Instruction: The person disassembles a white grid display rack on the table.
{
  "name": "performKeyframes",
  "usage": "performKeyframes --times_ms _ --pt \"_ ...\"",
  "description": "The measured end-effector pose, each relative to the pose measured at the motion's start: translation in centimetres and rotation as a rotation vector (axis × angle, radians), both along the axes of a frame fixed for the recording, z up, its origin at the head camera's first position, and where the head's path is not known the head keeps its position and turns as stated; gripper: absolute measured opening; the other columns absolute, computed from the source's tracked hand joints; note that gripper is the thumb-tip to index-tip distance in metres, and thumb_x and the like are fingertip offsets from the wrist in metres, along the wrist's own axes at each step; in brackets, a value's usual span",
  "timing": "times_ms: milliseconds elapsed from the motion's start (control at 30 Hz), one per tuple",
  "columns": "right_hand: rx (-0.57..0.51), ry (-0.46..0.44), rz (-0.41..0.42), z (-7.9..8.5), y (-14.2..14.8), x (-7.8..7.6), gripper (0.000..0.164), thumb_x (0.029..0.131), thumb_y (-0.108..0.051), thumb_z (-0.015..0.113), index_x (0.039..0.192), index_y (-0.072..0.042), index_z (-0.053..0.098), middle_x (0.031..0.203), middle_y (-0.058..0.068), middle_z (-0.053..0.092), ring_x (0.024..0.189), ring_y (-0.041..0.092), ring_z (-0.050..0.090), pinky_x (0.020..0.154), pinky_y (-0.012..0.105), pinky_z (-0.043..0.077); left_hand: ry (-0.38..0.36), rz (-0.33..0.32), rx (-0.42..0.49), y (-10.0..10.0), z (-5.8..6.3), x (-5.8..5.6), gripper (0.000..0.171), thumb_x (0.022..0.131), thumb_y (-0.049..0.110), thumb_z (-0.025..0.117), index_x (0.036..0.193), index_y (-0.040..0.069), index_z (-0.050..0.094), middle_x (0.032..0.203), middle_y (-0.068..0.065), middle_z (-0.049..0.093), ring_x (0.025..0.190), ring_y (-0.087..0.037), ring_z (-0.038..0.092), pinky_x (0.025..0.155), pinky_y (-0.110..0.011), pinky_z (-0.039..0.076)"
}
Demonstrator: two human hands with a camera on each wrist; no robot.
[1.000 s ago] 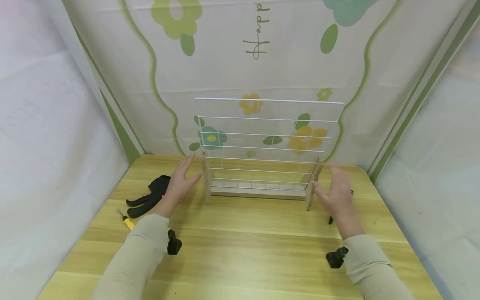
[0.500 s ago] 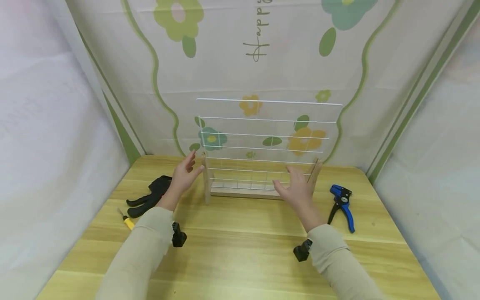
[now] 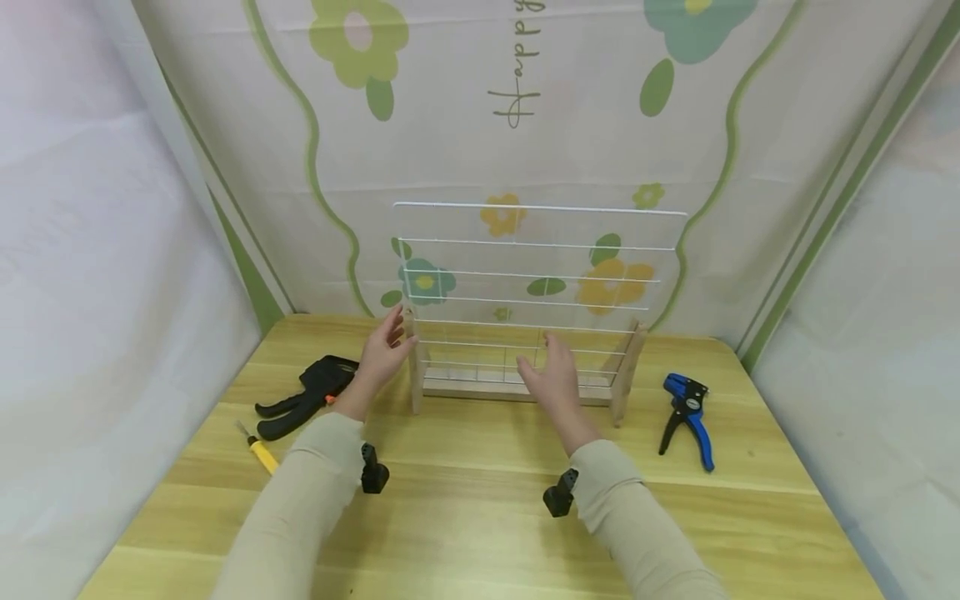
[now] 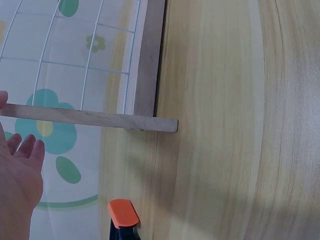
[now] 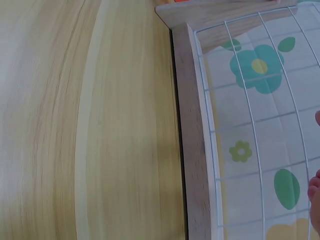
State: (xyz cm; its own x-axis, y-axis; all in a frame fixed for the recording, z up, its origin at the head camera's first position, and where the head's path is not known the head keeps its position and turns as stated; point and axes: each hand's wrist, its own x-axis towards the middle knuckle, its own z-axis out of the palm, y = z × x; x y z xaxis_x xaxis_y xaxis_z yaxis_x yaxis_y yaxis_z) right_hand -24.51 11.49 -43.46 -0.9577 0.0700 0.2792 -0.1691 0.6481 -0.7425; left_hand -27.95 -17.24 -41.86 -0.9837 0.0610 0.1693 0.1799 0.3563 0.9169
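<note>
A white wire grid [image 3: 540, 207] stands upright in a wooden frame, with a bottom rail [image 3: 450, 387] and two side posts, at the back of the table. My left hand [image 3: 381, 360] is at the left post [image 3: 416, 387], fingers loosely bent. In the left wrist view, its thumb and fingertips show on either side of that post [image 4: 90, 117]. My right hand [image 3: 555, 387] is in front of the grid, right of its middle, thumb and fingers spread and holding nothing. Only a few of its fingertips [image 5: 315, 190] enter the right wrist view, over the wires.
Left of the frame lies a black clamp [image 3: 318, 385] with an orange part, partly behind my left wrist. Nearer is a yellow-handled tool [image 3: 262, 456] with a thin tip. Blue-and-black wire strippers [image 3: 691, 407] lie to the right. A flowered cloth [image 3: 585, 142] hangs behind.
My right hand has moved left from outside the right post to the front of the grid, uncovering the wire strippers. The left hand has shifted slightly right, closer against the left post.
</note>
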Motion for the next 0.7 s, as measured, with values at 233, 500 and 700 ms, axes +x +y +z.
performKeyframes --times_ms 233,500,700 --pt "-0.004 0.012 -0.040 -0.2 -1.2 -0.6 0.070 0.087 -0.035 0.062 0.137 0.003 0.033 0.131 0.021 0.046 0.121 0.036 0.044 0.101 0.047 0.040 -0.019 -0.027 0.028 1.0 2.6 1.5 0.063 0.091 0.003 0.055 0.146 0.004 0.024 0.144 -0.028 0.031 0.129 -0.043 0.035 0.108 -0.049 0.031" --pt "0.106 0.017 -0.118 -0.1 -1.7 -1.5 0.073 0.086 -0.045 0.060 0.132 0.007 0.038 0.125 0.022 0.051 0.113 0.036 0.049 0.095 0.046 0.046 0.029 0.014 0.026 0.6 0.2 -0.6 0.059 0.090 0.006 0.057 0.144 0.010 0.033 0.142 -0.021 0.039 0.126 -0.036 0.043 0.105 -0.044 0.037" --pt "0.154 0.058 -0.173 -0.5 -2.3 -1.8 0.070 0.084 -0.047 0.062 0.124 0.006 0.042 0.112 0.020 0.054 0.103 0.034 0.051 0.082 0.043 0.050 0.057 0.011 0.026 0.8 -0.2 -0.9 0.061 0.089 0.004 0.057 0.144 0.008 0.033 0.136 -0.024 0.045 0.121 -0.036 0.047 0.101 -0.045 0.041"
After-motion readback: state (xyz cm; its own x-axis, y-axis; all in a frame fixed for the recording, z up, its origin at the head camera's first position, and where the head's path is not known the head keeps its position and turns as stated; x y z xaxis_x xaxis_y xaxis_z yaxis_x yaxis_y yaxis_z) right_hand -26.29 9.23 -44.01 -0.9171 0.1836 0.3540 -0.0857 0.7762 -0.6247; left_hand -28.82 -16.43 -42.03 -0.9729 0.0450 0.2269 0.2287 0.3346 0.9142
